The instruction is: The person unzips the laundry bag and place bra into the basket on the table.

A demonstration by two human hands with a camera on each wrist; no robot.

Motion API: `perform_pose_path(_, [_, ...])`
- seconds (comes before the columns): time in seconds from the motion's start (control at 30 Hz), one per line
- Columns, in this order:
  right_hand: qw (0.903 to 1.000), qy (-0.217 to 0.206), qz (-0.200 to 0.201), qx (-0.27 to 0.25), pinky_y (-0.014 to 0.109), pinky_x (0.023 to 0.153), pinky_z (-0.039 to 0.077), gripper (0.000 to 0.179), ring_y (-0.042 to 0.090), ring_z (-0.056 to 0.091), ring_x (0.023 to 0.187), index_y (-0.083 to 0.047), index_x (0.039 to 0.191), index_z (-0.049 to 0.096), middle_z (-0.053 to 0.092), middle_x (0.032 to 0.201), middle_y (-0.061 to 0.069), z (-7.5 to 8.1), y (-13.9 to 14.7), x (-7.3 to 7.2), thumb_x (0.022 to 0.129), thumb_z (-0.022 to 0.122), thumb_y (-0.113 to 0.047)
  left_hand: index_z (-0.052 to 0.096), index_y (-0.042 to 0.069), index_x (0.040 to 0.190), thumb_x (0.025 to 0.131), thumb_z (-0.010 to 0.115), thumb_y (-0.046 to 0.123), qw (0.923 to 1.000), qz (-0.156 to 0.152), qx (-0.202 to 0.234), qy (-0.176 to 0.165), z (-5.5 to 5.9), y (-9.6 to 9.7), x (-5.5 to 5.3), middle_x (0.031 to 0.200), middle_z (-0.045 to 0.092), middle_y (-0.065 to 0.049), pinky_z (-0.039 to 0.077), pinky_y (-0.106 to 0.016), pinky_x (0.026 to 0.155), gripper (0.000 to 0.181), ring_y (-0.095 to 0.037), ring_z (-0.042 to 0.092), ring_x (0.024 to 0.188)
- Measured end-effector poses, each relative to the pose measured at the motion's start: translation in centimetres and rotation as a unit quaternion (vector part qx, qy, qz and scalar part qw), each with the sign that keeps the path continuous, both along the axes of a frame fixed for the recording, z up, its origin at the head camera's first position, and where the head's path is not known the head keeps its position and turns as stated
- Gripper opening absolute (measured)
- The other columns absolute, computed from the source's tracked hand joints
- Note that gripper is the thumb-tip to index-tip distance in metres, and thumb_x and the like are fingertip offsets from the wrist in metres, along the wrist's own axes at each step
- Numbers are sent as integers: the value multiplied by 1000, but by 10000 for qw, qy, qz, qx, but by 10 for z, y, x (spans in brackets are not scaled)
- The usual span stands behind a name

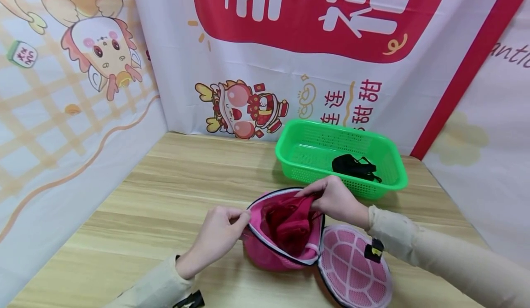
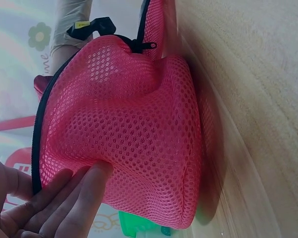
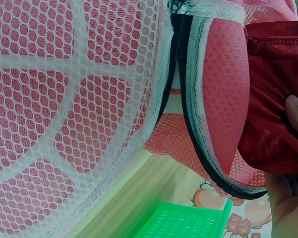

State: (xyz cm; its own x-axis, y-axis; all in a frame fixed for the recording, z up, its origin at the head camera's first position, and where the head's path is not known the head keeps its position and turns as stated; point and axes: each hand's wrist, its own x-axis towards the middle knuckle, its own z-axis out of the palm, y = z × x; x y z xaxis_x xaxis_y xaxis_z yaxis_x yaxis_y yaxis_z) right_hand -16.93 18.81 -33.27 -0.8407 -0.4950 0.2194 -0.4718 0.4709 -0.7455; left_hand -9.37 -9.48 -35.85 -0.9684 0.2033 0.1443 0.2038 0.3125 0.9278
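Note:
A round pink mesh laundry bag (image 1: 265, 258) stands unzipped on the table, its black zip running around the mouth. My left hand (image 1: 217, 232) pinches the left rim; in the left wrist view its fingers (image 2: 92, 191) lie against the outer mesh (image 2: 129, 119). At the far right rim, my right hand (image 1: 337, 202) grips dark red satiny underwear (image 1: 295, 227), which hangs partly into the bag. The right wrist view shows a thumb on this red fabric (image 3: 273, 104). The bag's bottom inside is hidden. Its webbed round lid (image 1: 356, 266) lies folded out to the right.
Behind the bag stands a green plastic basket (image 1: 298, 172) with a black strapped garment (image 1: 354, 166) inside. Printed cloth walls (image 1: 174, 69) border the wooden table (image 1: 174, 179) at the back and sides.

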Motion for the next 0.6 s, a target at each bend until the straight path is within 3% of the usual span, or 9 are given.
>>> perform_pose_path(0.37, [9993, -304, -69, -216, 22, 49, 44, 40, 8, 50, 60, -10, 97, 79, 73, 85, 0, 5, 5, 5, 69, 70, 16, 76, 7, 80, 95, 52, 7, 10000, -6, 15, -18, -1, 0, 0, 77, 71, -2, 58, -29, 60, 28, -20, 70, 65])
perform_pose_path(0.6, [9997, 30, -150, -204, 23, 52, 48, 34, 9, 55, 65, -10, 95, 80, 73, 84, -2, 6, 7, 5, 70, 74, 13, 75, 6, 79, 95, 51, 6, 9999, -27, 98, -40, -1, 1, 1, 76, 71, -3, 58, -30, 59, 28, -21, 70, 64])
